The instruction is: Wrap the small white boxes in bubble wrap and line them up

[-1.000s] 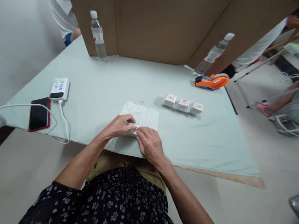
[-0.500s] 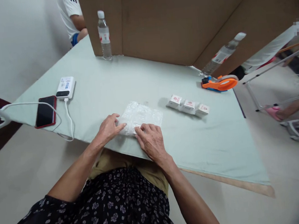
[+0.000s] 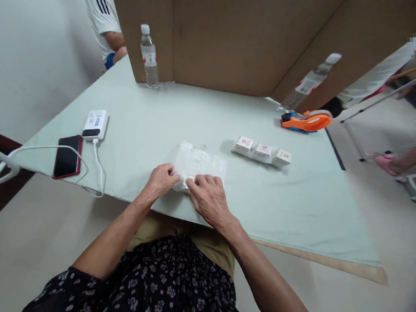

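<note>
A piece of clear bubble wrap [image 3: 203, 162] lies on the pale green tablecloth [image 3: 277, 208] in front of me. My left hand [image 3: 162, 180] pinches its left edge between thumb and fingers. On the near edge, my right hand [image 3: 209, 194] presses down with curled fingers, gripping the plastic there. Whether anything lies inside the wrap I cannot tell. To the right of it, small white boxes [image 3: 263, 152] with red print stand in a row, each in clear wrapping.
Farther right lies an orange tape dispenser [image 3: 308, 120]. Water bottles [image 3: 150, 64] [image 3: 308, 83] stand by a cardboard partition [image 3: 216, 40]. At left are a phone [image 3: 67, 156] and a white power bank [image 3: 95, 125] with a cable. A person in a white shirt [image 3: 105, 20] sits beyond.
My left hand has moved slightly right and closed on the wrap's left edge, folding it inward. My right hand stays nearly where it was. The view has shifted a little.
</note>
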Available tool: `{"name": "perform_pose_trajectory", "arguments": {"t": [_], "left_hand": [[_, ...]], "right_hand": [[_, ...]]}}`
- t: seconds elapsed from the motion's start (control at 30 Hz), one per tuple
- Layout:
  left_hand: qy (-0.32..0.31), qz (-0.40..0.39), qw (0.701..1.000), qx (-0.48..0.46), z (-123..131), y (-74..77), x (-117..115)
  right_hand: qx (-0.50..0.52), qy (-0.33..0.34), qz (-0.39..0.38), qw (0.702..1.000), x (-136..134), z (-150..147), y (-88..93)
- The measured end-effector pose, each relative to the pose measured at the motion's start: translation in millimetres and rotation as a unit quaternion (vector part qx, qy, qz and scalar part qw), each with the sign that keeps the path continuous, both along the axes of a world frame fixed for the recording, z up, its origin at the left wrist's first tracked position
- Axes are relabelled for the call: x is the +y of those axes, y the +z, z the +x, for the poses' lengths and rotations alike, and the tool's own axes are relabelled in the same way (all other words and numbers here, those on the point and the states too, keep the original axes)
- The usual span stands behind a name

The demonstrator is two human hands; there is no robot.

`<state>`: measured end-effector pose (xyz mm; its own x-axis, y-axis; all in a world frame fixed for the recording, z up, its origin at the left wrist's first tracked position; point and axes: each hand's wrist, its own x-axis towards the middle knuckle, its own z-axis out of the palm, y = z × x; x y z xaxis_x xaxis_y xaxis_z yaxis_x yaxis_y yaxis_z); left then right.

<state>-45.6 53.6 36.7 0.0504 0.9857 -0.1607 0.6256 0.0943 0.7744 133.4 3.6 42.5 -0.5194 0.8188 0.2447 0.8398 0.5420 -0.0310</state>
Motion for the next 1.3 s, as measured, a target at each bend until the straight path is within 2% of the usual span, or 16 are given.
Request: {"name": "perform_pose_trajectory", "arguments": {"t": [0.13, 0.2, 0.37, 0.47, 0.6, 0.67, 0.73, 0.8, 0.9, 1.0, 1.2, 1.3], "left_hand": [[0.006, -0.059, 0.983, -0.172, 18.9, 5.7, -6.7], [-0.025, -0.093, 0.976, -0.195, 20.9, 12.2, -9.2], [-0.241, -0.056, 0.961, -0.121, 8.2, 33.6, -9.6], [-0.309, 0.008, 0.950, -0.044, 7.3, 35.1, -8.9], [-0.296, 0.118, 0.944, 0.083, 17.3, 22.5, -14.7], [-0.281, 0.173, 0.936, 0.124, 21.1, 16.4, -18.8], [-0.274, 0.217, 0.927, 0.136, 22.7, 13.0, -21.7], [-0.280, 0.226, 0.924, 0.129, 23.3, 11.6, -23.5], [-0.277, 0.207, 0.930, 0.125, 24.3, 11.3, -27.5], [-0.253, 0.186, 0.938, 0.145, 25.8, 11.9, -34.2], [-0.240, 0.179, 0.937, 0.178, 28.7, 13.1, -39.9], [-0.235, 0.185, 0.935, 0.189, 30.0, 12.8, -38.1]], "right_hand": [[0.023, 0.012, -0.025, 0.999, 2.0, 4.4, 2.0], [0.058, 0.014, -0.042, 0.997, 0.8, 8.1, 2.6], [0.120, 0.018, -0.068, 0.990, -4.9, 13.8, 2.7], [0.141, 0.019, -0.074, 0.987, -6.7, 14.2, 3.1], [0.202, 0.007, -0.060, 0.977, -14.4, 21.3, 2.2], [0.260, -0.059, -0.019, 0.964, -22.9, 30.8, -1.6], [0.308, -0.160, 0.006, 0.938, -32.8, 43.0, -8.0], [0.333, -0.248, -0.045, 0.909, -41.2, 54.3, -15.2], [0.346, -0.317, -0.189, 0.863, -45.9, 62.1, -22.9], [0.350, -0.342, -0.243, 0.838, -40.0, 58.5, -24.6], [0.396, -0.356, -0.232, 0.814, -15.7, 48.1, -31.5], [0.453, -0.336, -0.243, 0.789, -8.3, 46.9, -37.5]]}}
